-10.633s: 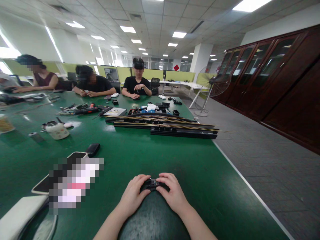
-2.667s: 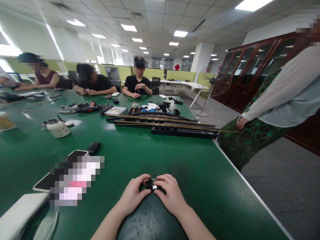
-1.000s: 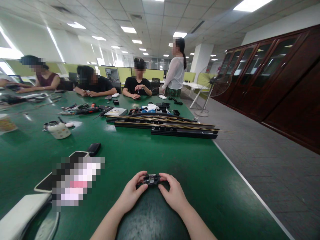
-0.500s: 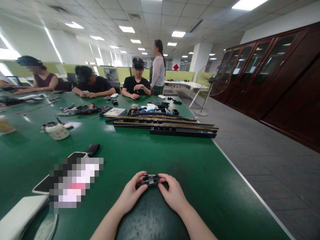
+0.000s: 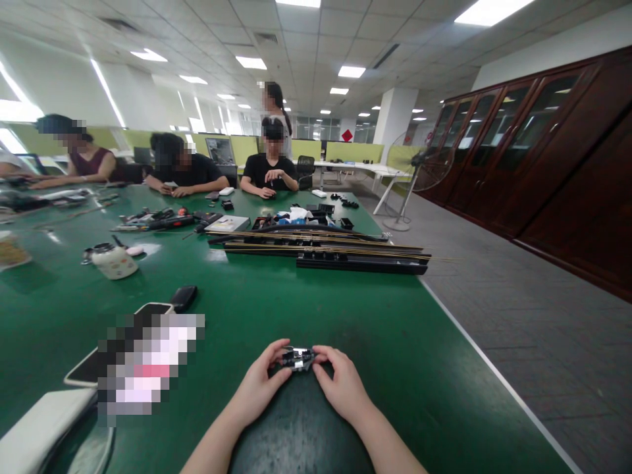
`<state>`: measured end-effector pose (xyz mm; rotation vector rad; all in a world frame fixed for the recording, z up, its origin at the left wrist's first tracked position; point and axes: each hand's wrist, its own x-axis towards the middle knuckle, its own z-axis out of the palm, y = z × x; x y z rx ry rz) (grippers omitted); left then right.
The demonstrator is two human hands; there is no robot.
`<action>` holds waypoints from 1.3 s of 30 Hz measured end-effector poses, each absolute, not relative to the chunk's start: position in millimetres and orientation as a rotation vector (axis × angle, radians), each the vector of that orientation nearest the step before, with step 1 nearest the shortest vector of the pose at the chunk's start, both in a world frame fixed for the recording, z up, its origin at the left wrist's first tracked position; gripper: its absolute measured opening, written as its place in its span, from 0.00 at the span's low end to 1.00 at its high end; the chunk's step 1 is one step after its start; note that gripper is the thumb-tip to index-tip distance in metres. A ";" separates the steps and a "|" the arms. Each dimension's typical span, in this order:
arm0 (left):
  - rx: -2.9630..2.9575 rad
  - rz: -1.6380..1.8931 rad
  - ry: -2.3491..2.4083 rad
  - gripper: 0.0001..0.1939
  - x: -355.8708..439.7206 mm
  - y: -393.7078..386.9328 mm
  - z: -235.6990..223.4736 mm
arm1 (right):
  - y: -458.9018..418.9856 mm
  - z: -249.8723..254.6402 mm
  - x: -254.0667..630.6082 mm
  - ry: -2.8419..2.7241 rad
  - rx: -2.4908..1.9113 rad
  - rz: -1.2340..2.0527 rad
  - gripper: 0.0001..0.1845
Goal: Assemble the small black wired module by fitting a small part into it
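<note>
Between both hands is a small black part with bright silver surfaces (image 5: 298, 358), its exact kind too small to make out. My left hand (image 5: 261, 378) pinches its left end between thumb and fingers. At the opposite end, the thumb and fingertips of my right hand (image 5: 340, 378) close on it. The part is held low over the green table (image 5: 385, 329), close to the near edge. Fingertips cover both of its ends.
Black rails with thin brass-coloured rods (image 5: 363, 264) lie across the table ahead. To the left are a phone (image 5: 89, 365), a white box-like device (image 5: 42, 424), a black fob-like object (image 5: 184, 297) and a pale jar (image 5: 114, 262). Several people sit across the table; a fan (image 5: 412, 178) stands right.
The small part has turned in my fingers and now shows more silver. My hands have barely moved. A standing person has walked left, behind a seated co-worker.
</note>
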<state>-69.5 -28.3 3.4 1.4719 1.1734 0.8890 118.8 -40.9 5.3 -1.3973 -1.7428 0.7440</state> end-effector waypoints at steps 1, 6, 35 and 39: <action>1.473 0.891 1.172 0.23 -69.6 -28.5 3.2 | -40.8 5.3 118.9 -1.744 -1.398 0.744 0.15; 1.477 0.896 1.161 0.24 -70.0 -29.0 0.7 | -41.2 4.9 118.9 -1.746 -1.402 0.745 0.15; 1.483 0.910 1.171 0.23 -70.6 -28.5 -1.8 | -40.4 2.3 118.5 -1.734 -1.397 0.746 0.15; 1.489 0.908 1.181 0.23 -70.2 -28.3 -1.9 | -40.0 0.3 118.6 -1.727 -1.377 0.730 0.15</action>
